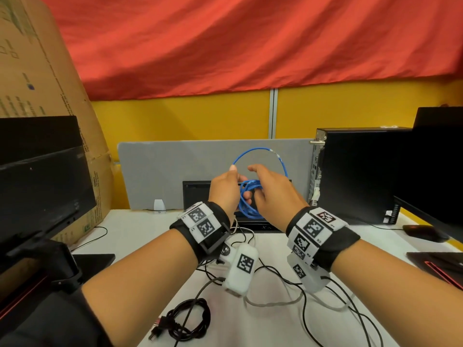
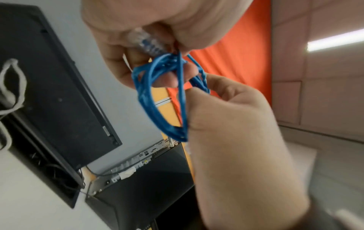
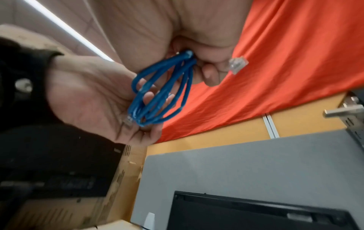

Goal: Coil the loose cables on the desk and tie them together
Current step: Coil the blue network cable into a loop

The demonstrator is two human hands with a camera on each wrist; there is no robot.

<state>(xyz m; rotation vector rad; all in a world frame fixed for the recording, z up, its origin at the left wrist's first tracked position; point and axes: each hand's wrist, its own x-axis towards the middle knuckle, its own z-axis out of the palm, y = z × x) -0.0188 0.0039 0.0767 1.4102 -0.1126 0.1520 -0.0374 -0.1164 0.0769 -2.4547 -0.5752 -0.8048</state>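
winding the blue ethernet cable (image 1: 246, 196) above the bench (image 1: 140, 246).
left hand (image 1: 224, 189) pinches the coil; right hand (image 1: 271, 190) grips the free loop: keep turns even, tension light.

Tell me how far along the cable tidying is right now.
Done, it seems: a black cable lies coiled on the desk. In hand: the blue network cable is mostly looped, gripped by the left hand and right hand, with one big loop free. Left: loose black and white cables still sprawl on the desk, and nothing looks tied together.
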